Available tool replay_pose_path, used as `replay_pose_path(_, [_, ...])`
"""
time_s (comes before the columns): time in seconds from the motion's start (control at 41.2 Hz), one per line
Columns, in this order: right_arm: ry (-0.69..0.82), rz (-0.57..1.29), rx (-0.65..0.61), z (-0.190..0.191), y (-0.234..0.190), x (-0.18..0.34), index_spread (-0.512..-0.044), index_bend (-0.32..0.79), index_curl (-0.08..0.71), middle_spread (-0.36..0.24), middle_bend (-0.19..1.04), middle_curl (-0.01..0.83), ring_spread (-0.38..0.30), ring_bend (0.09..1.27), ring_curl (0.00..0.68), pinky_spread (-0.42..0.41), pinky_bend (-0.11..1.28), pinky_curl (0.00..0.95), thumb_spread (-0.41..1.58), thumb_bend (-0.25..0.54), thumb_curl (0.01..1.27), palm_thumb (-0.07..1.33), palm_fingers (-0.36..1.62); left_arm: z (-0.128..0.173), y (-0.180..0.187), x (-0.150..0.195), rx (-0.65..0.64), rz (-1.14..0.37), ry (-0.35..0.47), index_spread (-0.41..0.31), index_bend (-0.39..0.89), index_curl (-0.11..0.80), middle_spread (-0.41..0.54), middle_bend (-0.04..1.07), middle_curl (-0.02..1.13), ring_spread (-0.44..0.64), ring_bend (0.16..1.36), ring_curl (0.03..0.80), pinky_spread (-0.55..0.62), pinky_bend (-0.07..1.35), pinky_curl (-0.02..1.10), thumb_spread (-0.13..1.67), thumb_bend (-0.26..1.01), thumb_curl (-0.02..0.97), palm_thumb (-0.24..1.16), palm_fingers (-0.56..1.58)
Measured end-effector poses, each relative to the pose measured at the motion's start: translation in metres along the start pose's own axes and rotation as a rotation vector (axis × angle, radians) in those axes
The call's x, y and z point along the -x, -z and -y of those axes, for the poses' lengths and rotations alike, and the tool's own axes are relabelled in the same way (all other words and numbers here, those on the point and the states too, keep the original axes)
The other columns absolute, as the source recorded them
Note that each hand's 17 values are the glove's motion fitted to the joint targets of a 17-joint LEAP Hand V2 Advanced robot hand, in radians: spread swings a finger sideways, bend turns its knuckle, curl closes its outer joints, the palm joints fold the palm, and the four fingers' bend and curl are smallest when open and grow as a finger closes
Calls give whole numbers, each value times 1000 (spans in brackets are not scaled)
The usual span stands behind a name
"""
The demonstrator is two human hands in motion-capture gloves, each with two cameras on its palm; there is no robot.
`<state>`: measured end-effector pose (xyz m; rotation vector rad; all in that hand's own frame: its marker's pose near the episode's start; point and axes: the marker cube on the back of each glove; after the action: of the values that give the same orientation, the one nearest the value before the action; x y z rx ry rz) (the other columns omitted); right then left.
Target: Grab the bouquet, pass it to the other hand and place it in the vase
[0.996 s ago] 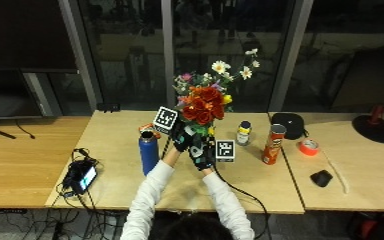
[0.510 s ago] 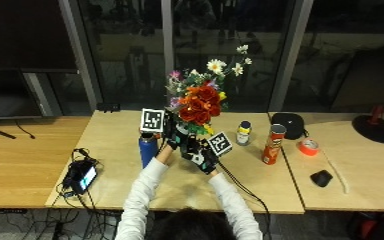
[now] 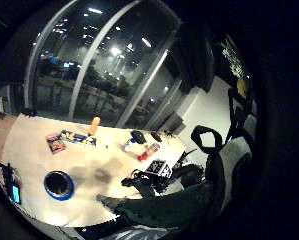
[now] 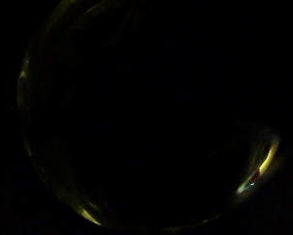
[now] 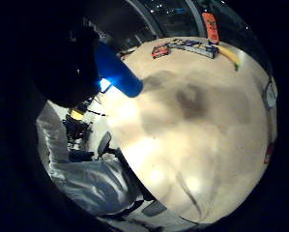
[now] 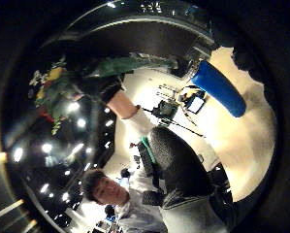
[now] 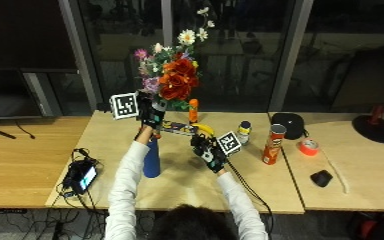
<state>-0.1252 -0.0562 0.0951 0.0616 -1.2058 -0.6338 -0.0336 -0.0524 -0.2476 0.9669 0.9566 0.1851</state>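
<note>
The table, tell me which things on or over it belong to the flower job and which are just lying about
Part of the job:
bouquet, gripped by the left hand and raised above the table
blue vase, standing under the left forearm
right hand, holding nothing

Just lying about:
crisps can
small bottle
orange tape roll
black computer mouse
banana

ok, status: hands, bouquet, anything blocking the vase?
Left hand holds bouquet raised. Right hand open, off it. Blue vase upright under left forearm, mouth unobstructed.
</note>
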Motion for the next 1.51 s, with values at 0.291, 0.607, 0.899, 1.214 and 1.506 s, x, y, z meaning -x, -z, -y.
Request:
replay_pose_path(0.291, [73, -97, -39, 1, 26, -31, -290, 105, 278, -119, 354, 440, -111, 542, 355, 143, 508, 343, 1083, -29, 339, 415, 673, 19, 34, 48, -99, 87, 95, -318, 421, 541, -331, 762, 561, -373, 782, 462, -380, 624, 464, 386, -30, 740, 831, 1382])
replay_pose_path(0.607, [72, -117, -35, 0, 26, -31, -287, 104, 252, -116, 332, 433, -109, 509, 355, 162, 451, 333, 1096, -23, 340, 425, 698, 24, 46, 82, -148, 137, 114, -321, 409, 560, -331, 762, 563, -374, 778, 468, -380, 626, 464, 384, -31, 770, 828, 1381])
replay_pose_path(0.899, [49, -16, -105, 2, 35, 10, -306, 53, 205, -59, 190, 393, -52, 500, 359, 219, 539, 367, 1103, -18, 343, 442, 442, 12, 48, 113, -155, 113, 187, -316, 392, 571, -320, 762, 562, -374, 769, 468, -378, 623, 464, 380, -31, 792, 830, 1376])
replay_pose_path(1.214, [75, -125, -223, 13, 39, -8, -309, 84, 170, -28, 197, 380, -17, 523, 348, 239, 567, 365, 1108, -18, 350, 472, 398, -40, 60, 172, -30, 139, 383, -298, 313, 561, -308, 738, 553, -362, 730, 458, -382, 623, 459, 406, -51, 790, 784, 1322])
replay_pose_path(1.506, [-15, -208, -168, -6, 43, -45, -304, 104, 168, -17, 202, 381, 2, 516, 340, 249, 555, 359, 1113, -12, 365, 530, 386, -172, 95, 261, 504, 292, 614, 47, 1, 356, 270, 195, 362, 290, 490, 336, 307, 394, 360, 777, -39, 579, 474, -299])
